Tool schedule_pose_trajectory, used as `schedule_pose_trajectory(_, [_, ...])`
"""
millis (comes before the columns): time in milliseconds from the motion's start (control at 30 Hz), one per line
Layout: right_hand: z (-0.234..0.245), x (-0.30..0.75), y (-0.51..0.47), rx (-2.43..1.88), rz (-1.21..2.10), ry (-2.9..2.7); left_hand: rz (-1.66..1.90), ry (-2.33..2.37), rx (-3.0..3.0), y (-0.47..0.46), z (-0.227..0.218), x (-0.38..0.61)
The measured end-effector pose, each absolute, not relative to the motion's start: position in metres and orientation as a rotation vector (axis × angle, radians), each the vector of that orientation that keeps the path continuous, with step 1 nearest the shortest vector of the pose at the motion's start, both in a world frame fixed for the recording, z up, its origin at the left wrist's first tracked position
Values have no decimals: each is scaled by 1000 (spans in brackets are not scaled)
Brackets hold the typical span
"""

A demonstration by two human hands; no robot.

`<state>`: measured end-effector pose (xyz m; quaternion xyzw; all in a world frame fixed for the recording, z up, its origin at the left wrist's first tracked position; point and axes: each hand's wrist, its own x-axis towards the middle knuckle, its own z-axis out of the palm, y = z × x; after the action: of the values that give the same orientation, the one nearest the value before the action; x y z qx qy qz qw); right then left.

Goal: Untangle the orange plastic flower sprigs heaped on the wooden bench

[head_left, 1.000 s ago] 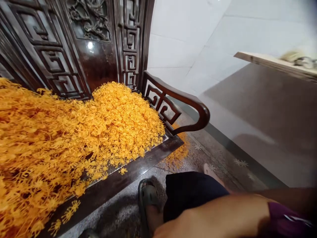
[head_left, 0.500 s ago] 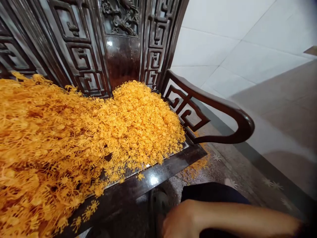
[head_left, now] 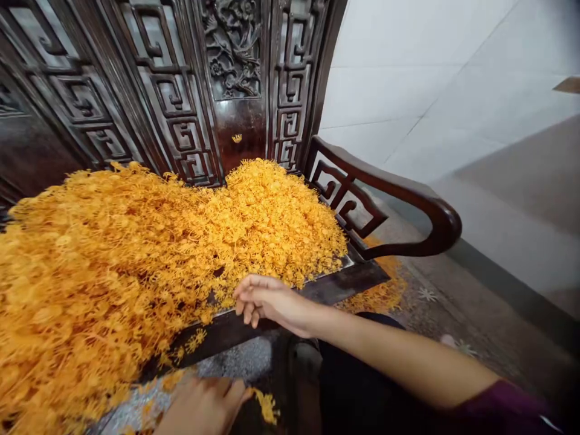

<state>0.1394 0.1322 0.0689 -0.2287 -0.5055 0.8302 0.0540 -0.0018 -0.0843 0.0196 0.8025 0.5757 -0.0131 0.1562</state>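
My left hand (head_left: 203, 406), at the bottom edge, is closed on an orange plastic flower piece (head_left: 267, 406) that sticks out past the thumb and fingertips. My right hand (head_left: 267, 302) hovers over the front edge of the bench seat, its fingers loosely curved and apart with nothing visible in them. Just beyond it lies a big pile of orange plastic flower pieces (head_left: 281, 217), which spreads leftward along the seat. One small loose orange piece (head_left: 237, 138) appears before the carved backrest, seemingly in the air.
The dark wooden bench has a carved backrest (head_left: 235, 54) and a curved armrest (head_left: 435, 226) on the right. More orange pieces (head_left: 380, 287) lie on the floor below the armrest. A pale star-shaped piece (head_left: 427, 294) is on the floor near a white tiled wall (head_left: 385, 54).
My right hand has risen from the bottom edge toward the pile, and its fingers now show. My left hand has come into view with a flower piece. A loose piece appears before the backrest.
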Motion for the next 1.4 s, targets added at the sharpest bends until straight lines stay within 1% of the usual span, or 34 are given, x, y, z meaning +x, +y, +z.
schedule_pose_trajectory(100, [70,140,109,-301,2138,-2232,273,1779,2431,-77,43,-2])
schedule_pose_trajectory(133, [71,142,104,-209,2078,-2356,400,1816,2448,-75,50,-3])
schedule_pose_trajectory(167, [72,144,100,-159,2108,-2394,509,1837,2462,-74,55,-4])
schedule_pose_trajectory(200, [73,147,97,-141,2209,-2359,593,1845,2469,-73,59,-4])
schedule_pose_trajectory(267, [73,152,93,-153,2446,-2206,694,1840,2464,-72,66,-4])
schedule_pose_trajectory(300, [74,155,91,-167,2511,-2146,721,1834,2452,-72,69,-3])
schedule_pose_trajectory(467, [81,178,92,-133,2496,-2262,688,1774,2520,-77,80,8])
schedule_pose_trajectory(567, [85,196,94,-21,2421,-2492,622,1787,2559,-84,80,18])
schedule_pose_trajectory(633, [84,207,95,89,2361,-2618,546,1678,2570,-88,78,25])
schedule_pose_trajectory(733, [79,217,99,270,2334,-2664,494,1545,2550,-94,77,34])
schedule_pose_trajectory(867, [79,222,112,370,2225,-2695,525,1578,2586,-89,83,37])
schedule_pose_trajectory(1100, [107,223,123,332,1869,-2753,624,1580,2775,-70,97,14])
schedule_pose_trajectory(1233, [112,238,110,168,1697,-2781,694,1567,2901,-63,91,1])
schedule_pose_trajectory(1400, [111,278,68,-92,1621,-2694,711,1482,3002,-66,85,10])
